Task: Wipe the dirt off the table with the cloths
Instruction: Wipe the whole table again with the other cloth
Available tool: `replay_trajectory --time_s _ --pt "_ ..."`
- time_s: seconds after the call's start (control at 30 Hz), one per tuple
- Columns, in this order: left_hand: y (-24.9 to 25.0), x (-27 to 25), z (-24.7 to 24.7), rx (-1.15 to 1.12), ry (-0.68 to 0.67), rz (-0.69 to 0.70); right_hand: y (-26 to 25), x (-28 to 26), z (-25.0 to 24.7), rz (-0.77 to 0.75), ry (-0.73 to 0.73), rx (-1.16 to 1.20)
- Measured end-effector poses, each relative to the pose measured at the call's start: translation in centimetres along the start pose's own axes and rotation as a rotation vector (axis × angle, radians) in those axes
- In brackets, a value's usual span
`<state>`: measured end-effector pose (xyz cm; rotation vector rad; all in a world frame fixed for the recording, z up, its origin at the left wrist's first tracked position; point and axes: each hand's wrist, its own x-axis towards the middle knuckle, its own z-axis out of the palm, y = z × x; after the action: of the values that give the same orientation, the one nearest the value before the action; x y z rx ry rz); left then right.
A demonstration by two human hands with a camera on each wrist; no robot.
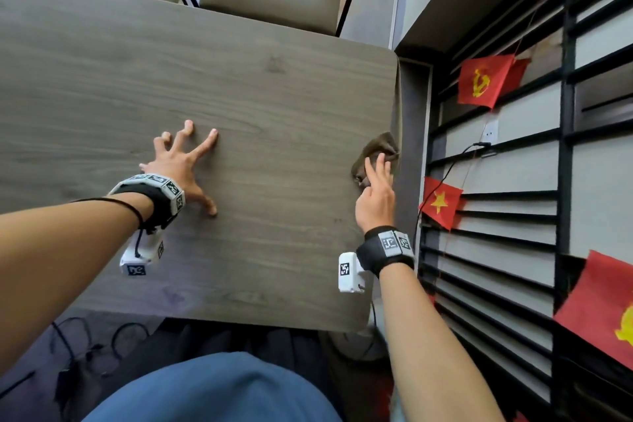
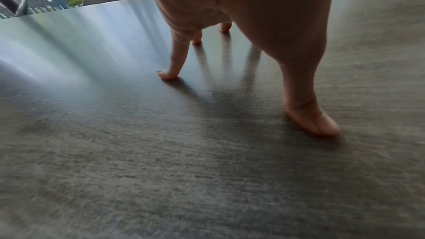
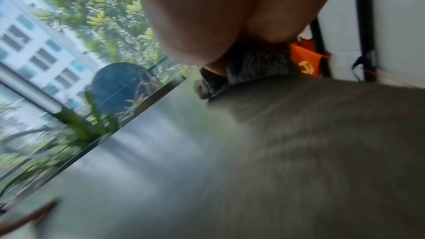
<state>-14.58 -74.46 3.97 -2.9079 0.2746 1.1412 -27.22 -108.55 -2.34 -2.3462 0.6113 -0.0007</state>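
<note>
Nearest in, the left hand (image 1: 178, 164) is splayed wide on the counter (image 1: 239, 96), fingertips (image 2: 312, 123) planted on the wood, holding nothing, likely bracing. Further out, the right hand (image 1: 373, 195) has the brown cloth (image 1: 375, 151) bunched at the counter's right edge, thumb tucked into the wad, two fingers straight on top. That cloth looks soft, light and floppy: best grabbed as a bunch and pressed flat under the palm.

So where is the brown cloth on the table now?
In the head view the brown cloth lies at the right edge of the table, under the fingers of the right hand, far from the left hand.
</note>
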Motion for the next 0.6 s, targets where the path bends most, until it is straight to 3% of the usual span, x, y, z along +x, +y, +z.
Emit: replay_trajectory --time_s 0.07,0.17,0.27,0.33,0.47,0.6 --pt "0.0 0.0 0.0 -0.003 -0.003 -0.001 -2.0 -2.7 2.2 -0.117 -0.059 -0.021" --pt "0.1 0.0 0.0 -0.007 -0.012 -0.008 -6.7 -8.2 7.7 -0.328 -0.286 -0.034" --pt "0.1 0.0 0.0 0.01 -0.007 -0.019 -11.6 -11.3 12.1 -0.396 -0.423 -0.093" --pt "0.0 0.1 0.1 0.019 -0.001 -0.025 -13.7 -9.8 13.2 -0.415 -0.439 -0.098" --pt "-0.1 0.0 0.1 0.006 -0.006 -0.017 -14.2 -1.7 12.8 -0.467 -0.462 -0.161" --pt "0.1 -0.2 0.0 -0.013 -0.019 -0.023 -10.3 6.3 8.3 -0.284 -0.31 -0.167"
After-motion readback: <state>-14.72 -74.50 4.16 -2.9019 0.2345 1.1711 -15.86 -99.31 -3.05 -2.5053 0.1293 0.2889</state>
